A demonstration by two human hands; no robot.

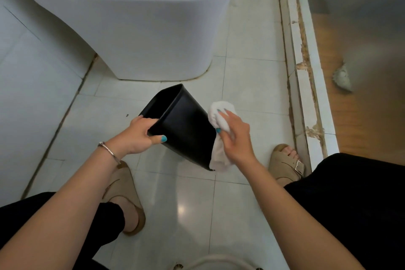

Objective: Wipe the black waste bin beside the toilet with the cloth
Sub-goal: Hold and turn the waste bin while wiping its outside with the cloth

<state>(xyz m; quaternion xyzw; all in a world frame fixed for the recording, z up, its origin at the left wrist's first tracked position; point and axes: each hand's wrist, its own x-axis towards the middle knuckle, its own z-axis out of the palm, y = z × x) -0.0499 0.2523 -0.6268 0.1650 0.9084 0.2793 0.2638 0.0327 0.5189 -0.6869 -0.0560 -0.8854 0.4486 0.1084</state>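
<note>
- Head view: the black bin (186, 125) is tilted in front of the toilet (153, 28), its opening turned left.
- The left hand (140, 136) clamps the bin's rim, thumb outside.
- The right hand (235, 136) presses a bunched white cloth (219, 116) against the bin's right side.

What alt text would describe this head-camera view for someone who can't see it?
A person's left hand holds a tilted black bin by its rim while the right hand presses a white cloth against its side. They crouch on a tiled floor before a white toilet.
</note>
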